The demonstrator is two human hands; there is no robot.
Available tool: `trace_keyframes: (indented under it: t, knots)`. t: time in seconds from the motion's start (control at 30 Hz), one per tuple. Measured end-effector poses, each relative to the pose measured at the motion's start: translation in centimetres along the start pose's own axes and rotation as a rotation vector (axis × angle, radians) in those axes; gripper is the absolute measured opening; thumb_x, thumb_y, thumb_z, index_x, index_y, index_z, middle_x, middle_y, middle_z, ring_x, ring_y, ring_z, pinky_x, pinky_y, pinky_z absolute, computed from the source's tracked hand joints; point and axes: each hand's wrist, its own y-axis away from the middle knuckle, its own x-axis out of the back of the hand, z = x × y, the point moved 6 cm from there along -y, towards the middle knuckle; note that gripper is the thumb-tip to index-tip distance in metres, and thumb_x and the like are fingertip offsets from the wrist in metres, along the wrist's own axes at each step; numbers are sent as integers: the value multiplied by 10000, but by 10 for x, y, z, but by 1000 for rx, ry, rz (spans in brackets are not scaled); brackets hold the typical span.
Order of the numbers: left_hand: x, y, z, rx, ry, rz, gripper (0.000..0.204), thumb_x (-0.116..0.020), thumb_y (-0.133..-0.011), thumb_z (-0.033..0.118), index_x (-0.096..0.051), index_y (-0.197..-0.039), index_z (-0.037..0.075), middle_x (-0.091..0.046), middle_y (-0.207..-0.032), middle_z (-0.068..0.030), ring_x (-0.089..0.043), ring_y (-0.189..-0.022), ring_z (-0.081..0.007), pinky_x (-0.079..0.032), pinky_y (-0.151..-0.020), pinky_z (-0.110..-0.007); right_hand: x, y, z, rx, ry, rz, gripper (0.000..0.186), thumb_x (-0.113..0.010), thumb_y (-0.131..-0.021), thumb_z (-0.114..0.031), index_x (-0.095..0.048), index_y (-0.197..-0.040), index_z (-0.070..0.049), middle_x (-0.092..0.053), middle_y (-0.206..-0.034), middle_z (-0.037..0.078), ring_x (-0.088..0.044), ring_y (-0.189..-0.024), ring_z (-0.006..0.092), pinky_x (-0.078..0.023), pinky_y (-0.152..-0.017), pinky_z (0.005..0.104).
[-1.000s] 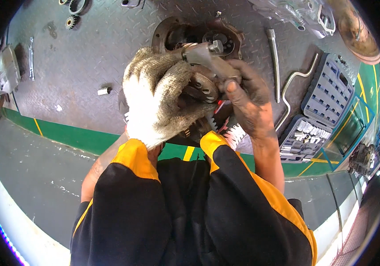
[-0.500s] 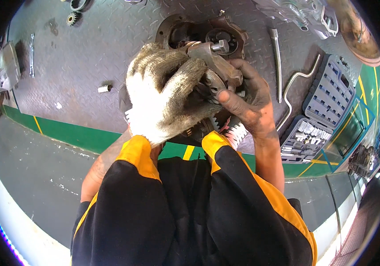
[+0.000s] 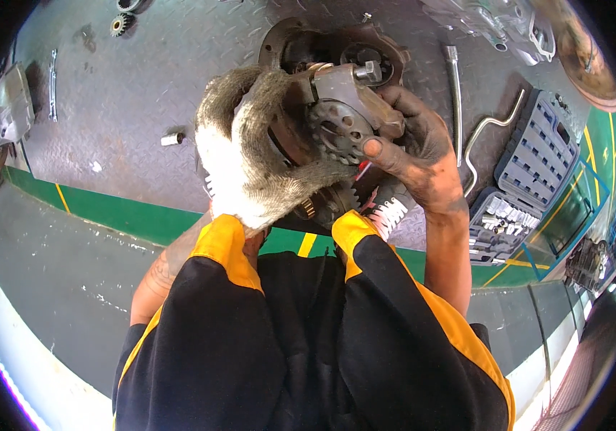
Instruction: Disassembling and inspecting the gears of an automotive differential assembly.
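Observation:
My left hand (image 3: 243, 151), in a pale knitted glove, is curled round the left side of a dark metal assembly with a holed disc (image 3: 333, 129). My bare, grimy right hand (image 3: 419, 151) grips its right side at a metal clamp block (image 3: 351, 93) with a hex bolt (image 3: 369, 72) at its upper end, thumb beside the disc. The underside of the assembly is mostly hidden by my hands. Just behind lies a dark cast housing (image 3: 281, 36) with a round opening.
On the steel plate bench (image 3: 128, 86) lie gears (image 3: 120, 25), a wrench (image 3: 53, 86), a small cylinder (image 3: 172, 139), a long bar (image 3: 454, 100), a bent rod (image 3: 480, 136), socket cases (image 3: 534, 151) and castings (image 3: 502, 21). Green flooring with yellow lines (image 3: 63, 197) surrounds it.
The assembly has turned, showing more of the holed disc. My right hand has moved slightly right and up; my left hand's fingers have shifted left and up along the part.

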Motion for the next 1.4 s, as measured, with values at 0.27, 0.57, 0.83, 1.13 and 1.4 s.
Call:
trace_keyframes:
  t: [0.27, 0.57, 0.83, 1.13, 1.4]
  knots:
    - [-2, -4, 2, -8, 26, 24, 781, -907, -594, 302, -627, -1295, 102, -628, -1261, -154, -594, -1166, -412, -445, -1017, -524, -3, -4, -7, 167, 10, -46, 518, -810, -857, -259, -563, -1235, -4, -634, -993, 57, -591, -899, 120, -500, -753, 272]
    - [-5, -7, 3, -11, 40, 38, 784, -905, -618, 292, -608, -1316, 93, -610, -1291, -158, -589, -1179, -411, -447, -1023, -517, 1, -6, -13, 249, 201, -33, 509, -812, -841, -292, -572, -1187, -7, -632, -1040, 98, -603, -961, 178, -503, -824, 321]
    - [-2, -7, 4, -10, 36, 43, 787, -903, -639, 283, -591, -1334, 85, -593, -1317, -161, -584, -1191, -410, -450, -1029, -510, -2, -10, -20, 233, 410, 2, 803, -906, -695, -50, -498, -1380, 50, -625, -1235, 126, -600, -1155, 204, -491, -1006, 335]
    - [-2, -7, 6, -20, 43, 40, 790, -902, -663, 273, -573, -1354, 75, -575, -1347, -165, -580, -1203, -409, -452, -1035, -503, -3, 1, -21, 236, 454, 57, 505, -852, -771, -47, -564, -1181, 16, -653, -1114, 79, -618, -1052, 126, -517, -899, 286]
    - [3, -4, 8, -27, 26, 36, 794, -900, -684, 264, -556, -1372, 67, -558, -1374, -168, -575, -1215, -409, -454, -1040, -496, -10, 0, -22, 132, 368, 11, 597, -868, -742, -36, -552, -1244, 37, -664, -1113, 101, -637, -1057, 144, -536, -898, 286]
